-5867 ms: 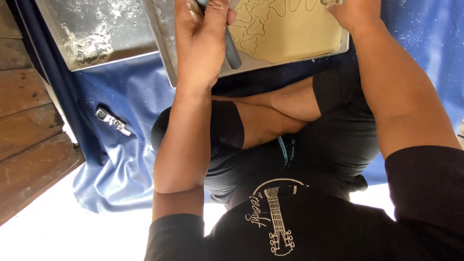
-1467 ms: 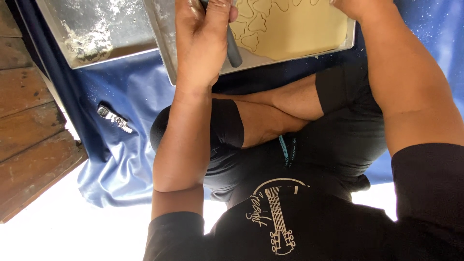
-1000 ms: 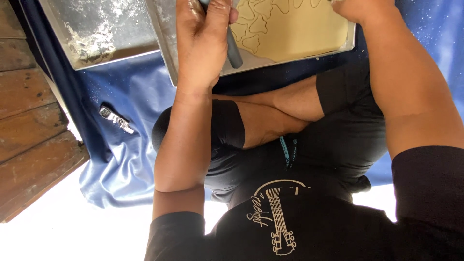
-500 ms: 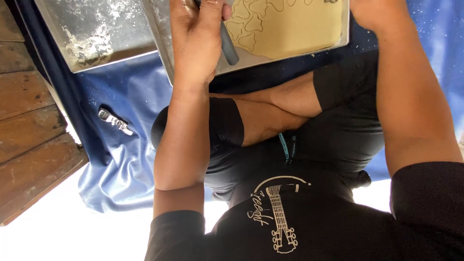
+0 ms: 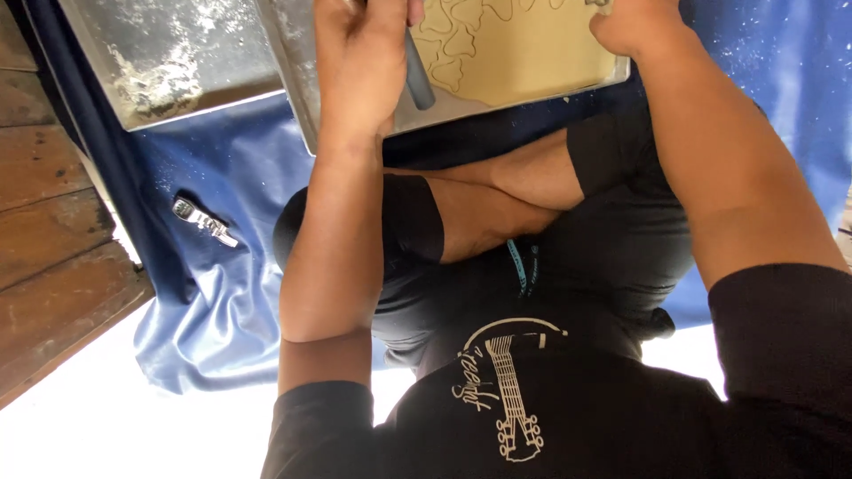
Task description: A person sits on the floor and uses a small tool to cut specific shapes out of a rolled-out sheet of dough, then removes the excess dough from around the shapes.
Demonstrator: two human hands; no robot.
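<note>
My left hand (image 5: 359, 53) is closed around a grey-handled tool (image 5: 419, 75) at the top of the view, over a metal tray (image 5: 293, 66). A rolled sheet of tan dough (image 5: 515, 49) with shapes cut into it lies in that tray. My right hand (image 5: 635, 27) rests on the dough's far right side, its fingers cut off by the frame edge. My crossed legs in black shorts sit just below the tray.
A second metal tray (image 5: 169, 58) dusted with flour lies at the upper left. A blue cloth (image 5: 222, 293) covers the floor beneath me, and a small metal clip-like object (image 5: 204, 220) lies on it. Wooden planks (image 5: 53, 266) run along the left.
The view has shifted slightly. My left hand stays on the tool over the dough, and my right hand has moved a little across the top right of the tray.
</note>
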